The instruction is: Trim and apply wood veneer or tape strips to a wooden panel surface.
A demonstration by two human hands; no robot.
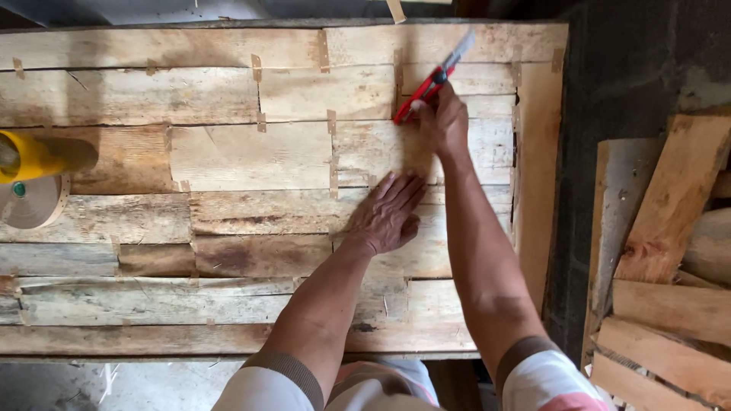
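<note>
A large sheet made of thin wood veneer strips (228, 160) joined with short pieces of brown paper tape lies flat in front of me. My left hand (387, 215) rests palm down on the veneer near the middle right, fingers spread. My right hand (442, 122) is further away, closed around a red utility knife (432, 81) whose blade points up and to the right over a taped seam.
A roll of brown paper tape (30, 202) and a yellow dispenser (38, 154) sit at the sheet's left edge. A pile of rough wood offcuts (670, 251) lies to the right beyond a dark gap. Grey floor shows below the sheet's near edge.
</note>
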